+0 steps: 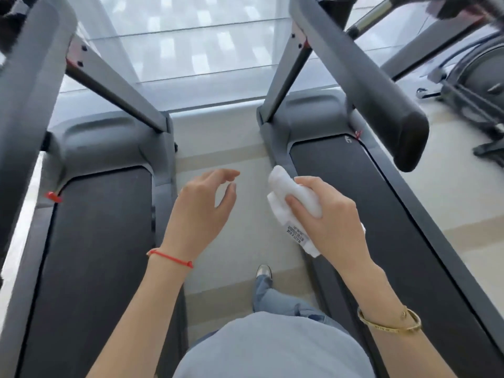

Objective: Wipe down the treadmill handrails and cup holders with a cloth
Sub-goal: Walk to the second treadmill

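Head view. A person stands on the floor (218, 148) in the gap between 2 treadmills, looking down at both hands.

Right hand (331, 214): grip closed around a bunched white cloth (293, 195), thumb across its front, fingers wrapped behind. The cloth is held in the air over the inner edge of the right treadmill's belt (354, 214), touching no part of the machine. A white label (296, 232) hangs from the cloth below the thumb; it carries several lines of small dark print, too small to read. A gold bangle (390, 321) sits on the right wrist.

Left hand (203, 205): grip wide and holding nothing, fingers loosely curved, hovering above the floor just beside the left treadmill's belt (90, 255). A red string bracelet (170, 258) circles the left wrist.

Right treadmill: a grey handrail (362, 77) with a dark rounded end runs diagonally above the belt, well apart from the cloth. Pale lettering at the belt's front edge is partly cut off and unreadable. A small red tag (358, 134) sits beside it.

Left treadmill: a red tag (53, 197) lies at the belt's front left corner. A grey upright (114, 83) slants down to the base.
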Motion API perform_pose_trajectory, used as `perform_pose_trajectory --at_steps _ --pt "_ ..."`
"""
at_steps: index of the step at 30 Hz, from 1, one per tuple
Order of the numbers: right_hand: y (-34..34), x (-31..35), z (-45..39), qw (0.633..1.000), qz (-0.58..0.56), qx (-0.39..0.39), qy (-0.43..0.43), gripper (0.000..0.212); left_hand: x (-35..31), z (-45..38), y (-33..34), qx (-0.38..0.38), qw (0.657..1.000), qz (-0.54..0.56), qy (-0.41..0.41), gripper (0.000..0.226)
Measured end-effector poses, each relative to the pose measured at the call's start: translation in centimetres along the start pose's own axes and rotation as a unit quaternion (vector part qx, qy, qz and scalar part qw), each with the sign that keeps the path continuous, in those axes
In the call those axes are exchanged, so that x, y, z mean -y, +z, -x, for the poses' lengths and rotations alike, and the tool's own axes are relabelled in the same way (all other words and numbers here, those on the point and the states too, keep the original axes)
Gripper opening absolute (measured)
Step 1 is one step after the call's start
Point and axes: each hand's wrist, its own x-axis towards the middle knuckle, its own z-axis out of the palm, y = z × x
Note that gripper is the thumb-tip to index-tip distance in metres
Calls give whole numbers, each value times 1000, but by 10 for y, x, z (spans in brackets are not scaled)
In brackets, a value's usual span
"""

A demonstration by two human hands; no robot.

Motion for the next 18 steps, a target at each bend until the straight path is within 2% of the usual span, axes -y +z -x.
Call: perform_pose_trajectory --at_steps 9,14,18 --pt "-40 -16 -145 991 50 -120 32 26 -26 -195 41 25 991 51 120 23" --pt "-61 -44 -199 962 110 -245 44 31 -35 -284 75 62 976 79 194 23" --pt "-67 -78 -234 930 205 -291 89 34 -40 -352 110 85 959 106 248 23"
